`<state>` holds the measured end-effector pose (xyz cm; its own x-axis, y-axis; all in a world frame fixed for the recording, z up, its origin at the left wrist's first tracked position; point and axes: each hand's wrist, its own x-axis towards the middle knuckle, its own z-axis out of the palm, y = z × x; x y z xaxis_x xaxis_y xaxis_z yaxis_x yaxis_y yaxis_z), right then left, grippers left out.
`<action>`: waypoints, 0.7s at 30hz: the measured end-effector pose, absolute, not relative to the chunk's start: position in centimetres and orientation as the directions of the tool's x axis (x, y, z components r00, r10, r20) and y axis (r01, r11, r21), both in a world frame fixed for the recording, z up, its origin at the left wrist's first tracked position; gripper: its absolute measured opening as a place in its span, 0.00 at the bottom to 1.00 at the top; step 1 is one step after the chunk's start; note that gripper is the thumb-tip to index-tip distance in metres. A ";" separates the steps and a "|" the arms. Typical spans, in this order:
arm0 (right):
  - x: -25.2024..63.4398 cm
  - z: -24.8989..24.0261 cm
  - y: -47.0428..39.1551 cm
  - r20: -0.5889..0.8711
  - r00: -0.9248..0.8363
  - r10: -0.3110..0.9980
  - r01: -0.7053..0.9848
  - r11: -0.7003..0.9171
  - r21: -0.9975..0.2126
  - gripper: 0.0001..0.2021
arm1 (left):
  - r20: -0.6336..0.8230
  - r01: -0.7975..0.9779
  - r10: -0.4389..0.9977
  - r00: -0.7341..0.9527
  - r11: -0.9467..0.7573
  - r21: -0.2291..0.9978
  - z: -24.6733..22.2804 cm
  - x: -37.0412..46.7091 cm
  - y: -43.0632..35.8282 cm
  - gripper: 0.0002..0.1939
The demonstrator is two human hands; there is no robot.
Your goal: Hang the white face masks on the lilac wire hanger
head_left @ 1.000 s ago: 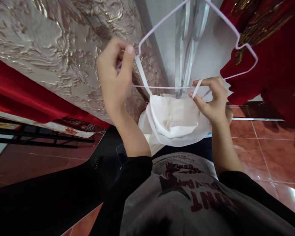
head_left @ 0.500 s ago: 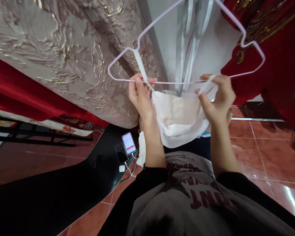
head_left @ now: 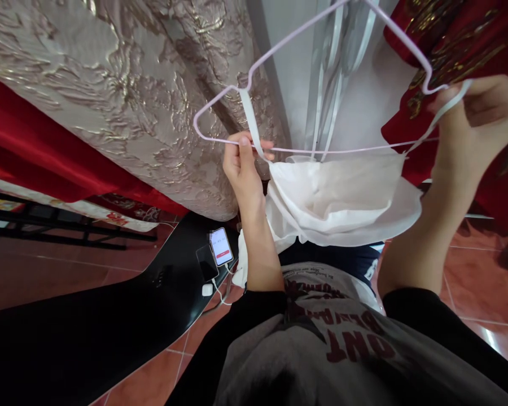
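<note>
The left hand (head_left: 248, 172) pinches the hanger (head_left: 297, 35), its top cut off; the blurred right hand (head_left: 486, 110), closure unclear, stretches a strap (head_left: 442, 110) by the hanger's right end. Below the hanger hangs a white garment (head_left: 342, 189).

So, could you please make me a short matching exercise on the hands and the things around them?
Column one:
1. hanger
2. left hand
3. right hand
4. lit phone

Column two:
A. holding a white strap
B. lying on a black surface
C. pale lilac
D. pinching the bottom bar

Pairs: 1-C, 2-D, 3-A, 4-B.
</note>
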<state>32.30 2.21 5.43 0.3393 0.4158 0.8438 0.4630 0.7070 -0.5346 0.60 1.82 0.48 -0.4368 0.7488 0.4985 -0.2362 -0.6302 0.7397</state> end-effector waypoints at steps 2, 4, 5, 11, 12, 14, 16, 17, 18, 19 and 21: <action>31.7 6.7 1.5 0.820 0.264 0.507 0.486 0.665 -0.567 0.23 | 0.422 -0.234 0.788 -0.449 -0.559 0.795 0.6 0.7 1.8 0.18; 30.9 7.7 0.5 0.832 0.153 0.532 0.560 0.647 -0.517 0.20 | 0.369 -0.236 0.818 -0.442 -0.503 0.832 0.6 0.8 1.6 0.17; 30.4 8.0 0.1 0.858 0.102 0.503 0.606 0.653 -0.455 0.19 | 0.366 -0.240 0.824 -0.431 -0.496 0.834 0.6 0.8 1.5 0.17; 26.0 4.5 -0.8 0.890 -0.101 0.444 0.563 0.763 -0.317 0.13 | 0.473 -0.280 0.795 -0.381 -0.587 0.760 0.1 0.9 1.4 0.14; 25.1 3.4 -0.8 0.829 -0.157 0.537 0.561 0.739 -0.373 0.12 | 0.473 -0.269 0.795 -0.379 -0.584 0.766 0.0 0.8 1.4 0.15; 23.7 1.5 -0.7 0.706 -0.216 0.674 0.608 0.659 -0.443 0.13 | 0.454 -0.217 0.813 -0.365 -0.548 0.808 0.0 0.3 1.0 0.19; 22.7 0.2 -0.8 0.695 -0.173 0.697 0.651 0.611 -0.450 0.14 | 0.408 -0.145 0.856 -0.318 -0.469 0.871 0.4 -0.7 -0.1 0.22; 22.5 0.0 -0.8 0.711 -0.145 0.688 0.654 0.606 -0.453 0.14 | 0.379 -0.112 0.883 -0.277 -0.421 0.900 0.8 -1.2 -1.0 0.23; 22.4 -0.1 -0.9 0.724 -0.128 0.678 0.647 0.610 -0.457 0.14 | 0.351 -0.085 0.906 -0.237 -0.380 0.921 1.4 -1.8 -1.8 0.22; 22.4 -0.1 -1.0 0.732 -0.123 0.670 0.633 0.621 -0.462 0.13 | 0.332 -0.068 0.924 -0.188 -0.350 0.934 2.1 -2.3 -2.7 0.22; 22.5 0.2 -1.2 0.741 -0.127 0.660 0.599 0.646 -0.473 0.12 | 0.327 -0.069 0.936 -0.130 -0.338 0.939 3.7 -3.1 -4.1 0.22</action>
